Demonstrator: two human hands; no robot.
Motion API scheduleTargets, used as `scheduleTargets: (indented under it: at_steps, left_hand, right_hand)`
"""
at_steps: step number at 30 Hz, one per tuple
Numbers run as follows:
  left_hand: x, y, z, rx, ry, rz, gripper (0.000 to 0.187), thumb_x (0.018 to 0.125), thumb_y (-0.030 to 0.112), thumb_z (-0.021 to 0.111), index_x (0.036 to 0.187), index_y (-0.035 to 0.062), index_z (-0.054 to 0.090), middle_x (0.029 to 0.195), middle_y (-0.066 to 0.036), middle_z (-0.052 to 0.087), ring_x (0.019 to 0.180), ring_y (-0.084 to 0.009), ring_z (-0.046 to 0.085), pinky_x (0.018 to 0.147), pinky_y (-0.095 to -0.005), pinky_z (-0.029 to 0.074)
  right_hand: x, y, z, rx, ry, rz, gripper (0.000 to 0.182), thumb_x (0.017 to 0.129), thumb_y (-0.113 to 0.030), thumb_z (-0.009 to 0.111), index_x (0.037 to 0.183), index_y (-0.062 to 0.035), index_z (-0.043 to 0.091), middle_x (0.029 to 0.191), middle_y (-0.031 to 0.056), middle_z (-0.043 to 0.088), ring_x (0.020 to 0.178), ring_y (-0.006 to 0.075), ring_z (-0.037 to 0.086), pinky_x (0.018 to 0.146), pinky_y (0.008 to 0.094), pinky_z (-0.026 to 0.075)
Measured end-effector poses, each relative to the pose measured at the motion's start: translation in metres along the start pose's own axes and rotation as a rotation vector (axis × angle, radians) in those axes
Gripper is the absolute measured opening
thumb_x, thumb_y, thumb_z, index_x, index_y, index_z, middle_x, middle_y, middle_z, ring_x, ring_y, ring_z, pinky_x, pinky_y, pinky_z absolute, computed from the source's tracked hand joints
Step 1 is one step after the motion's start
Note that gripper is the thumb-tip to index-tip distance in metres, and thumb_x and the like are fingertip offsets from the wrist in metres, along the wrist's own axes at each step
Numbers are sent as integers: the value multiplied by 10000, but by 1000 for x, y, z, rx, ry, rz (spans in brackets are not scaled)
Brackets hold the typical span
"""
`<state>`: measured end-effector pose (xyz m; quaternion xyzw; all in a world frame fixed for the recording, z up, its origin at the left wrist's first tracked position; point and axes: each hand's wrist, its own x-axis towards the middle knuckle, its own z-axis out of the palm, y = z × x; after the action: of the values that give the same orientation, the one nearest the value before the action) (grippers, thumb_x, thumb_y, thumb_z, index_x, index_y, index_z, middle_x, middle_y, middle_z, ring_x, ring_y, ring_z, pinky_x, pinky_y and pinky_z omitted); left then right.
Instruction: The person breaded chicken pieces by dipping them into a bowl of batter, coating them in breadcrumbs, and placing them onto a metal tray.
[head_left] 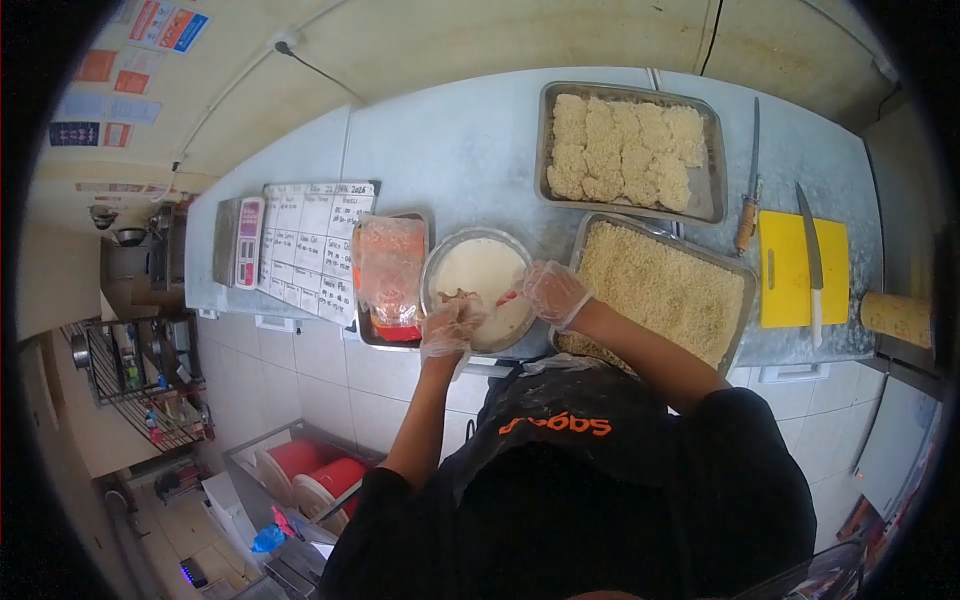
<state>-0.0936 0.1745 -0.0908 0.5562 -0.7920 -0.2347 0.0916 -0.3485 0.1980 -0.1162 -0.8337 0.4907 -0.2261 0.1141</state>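
A metal bowl (431, 262) of creamy white batter (485, 268) stands at the table's front edge. My left hand (455, 325), in a clear plastic glove, is over the bowl's near left side with its fingers curled together; what they hold is hidden. My right hand (557, 293), gloved too, reaches over the bowl's right rim with its fingers pinched at a small red thing (508, 297). Close to its wrist lies a deep metal tray of pale breadcrumbs (665, 290). Left of the bowl, a tray (386, 341) holds a plastic-wrapped orange and red package (391, 270).
Behind the crumbs, a metal tray (716, 150) holds rows of breaded pieces (625, 150). A knife (815, 255) lies on a yellow cutting board (783, 270), beside a long sharpening rod (754, 160). At left are a written whiteboard (310, 240) and a scale (238, 240).
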Motion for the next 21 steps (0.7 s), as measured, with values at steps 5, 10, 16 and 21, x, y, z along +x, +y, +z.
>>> scheduleTargets:
  at_steps: [5, 10, 16, 21]
  left_hand:
    - [-1, -12, 11, 37, -42, -97, 353, 816, 285, 735, 1076, 48, 702, 1045, -209, 704, 990, -382, 673, 876, -452, 523]
    - [8, 11, -4, 216, -19, -210, 306, 881, 335, 678, 1035, 73, 712, 939, -219, 703, 864, -397, 686, 744, -480, 542]
    - [5, 33, -61, 169, -66, -88, 335, 890, 400, 642, 910, 71, 706, 862, -198, 705, 828, -378, 689, 723, -467, 539]
    - [21, -16, -41, 357, -24, 35, 344, 880, 396, 647, 876, 57, 700, 874, -193, 703, 829, -371, 679, 756, -462, 527]
  right_hand:
    - [-10, -15, -3, 49, 115, 18, 130, 823, -150, 569, 895, -71, 645, 875, 127, 621, 901, 302, 621, 745, 439, 506]
    - [-14, -21, -10, 49, 97, 26, 139, 833, -145, 573, 899, -47, 646, 899, 139, 637, 913, 314, 623, 770, 437, 510]
    - [-15, -10, -37, 131, -190, 225, 300, 856, -221, 623, 1061, -3, 632, 1035, 185, 664, 1048, 327, 625, 882, 437, 498]
    - [-99, 17, -87, 120, 277, 531, 514, 879, -314, 643, 1284, -6, 571, 1248, 220, 617, 1198, 369, 560, 1064, 438, 408]
